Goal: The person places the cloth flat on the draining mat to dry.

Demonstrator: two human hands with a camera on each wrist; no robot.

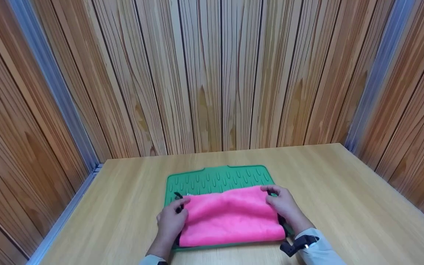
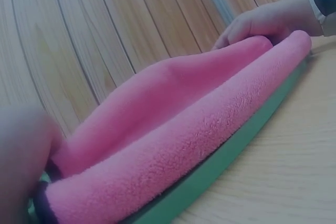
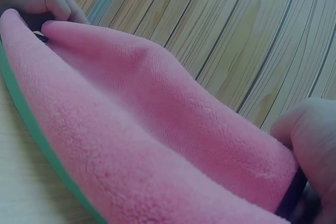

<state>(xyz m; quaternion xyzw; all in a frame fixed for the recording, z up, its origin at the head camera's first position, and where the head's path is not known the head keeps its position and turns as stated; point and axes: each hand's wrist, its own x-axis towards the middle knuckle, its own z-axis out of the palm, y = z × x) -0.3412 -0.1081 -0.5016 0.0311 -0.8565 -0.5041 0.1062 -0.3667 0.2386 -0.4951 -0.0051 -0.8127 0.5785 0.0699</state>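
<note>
A bright pink plush cloth (image 1: 230, 217) with dark edging lies folded over the near part of a green mat (image 1: 215, 179). My left hand (image 1: 170, 220) pinches its far left corner between thumb and fingers. At the far right corner my right hand (image 1: 285, 206) holds the cloth the same way. Between the two hands the far edge is raised and sags in a soft wave, as the left wrist view shows on the cloth (image 2: 157, 129). The near edge is a thick rounded fold resting along the mat's front. Some fingertips are hidden behind the cloth.
The mat has raised drop-shaped ridges and sits on a light wooden table (image 1: 123, 206). Wood-plank walls (image 1: 212, 81) stand behind and at both sides, with metal posts (image 1: 57, 81) in the corners. A black strap (image 1: 300, 244) circles my right wrist.
</note>
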